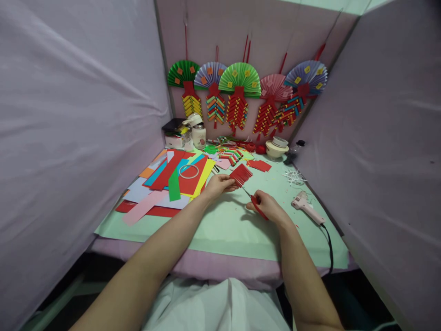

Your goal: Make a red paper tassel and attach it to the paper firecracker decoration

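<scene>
Over the middle of the table, my left hand pinches one edge of a piece of red paper between thumb and fingers. Narrow slits run through this paper, giving it a fringe of thin strips. My right hand is closed around the handles of a pair of red-handled scissors. Their metal blades point up and left, with the tips at the lower edge of the fringed paper. Whether the blades touch the paper is too small to tell.
Coloured paper sheets lie at left under a white ring. A pink glue gun with a black cord and white scraps are at right. A white bottle and stacked bowls stand behind. Paper fan ornaments hang on the back wall.
</scene>
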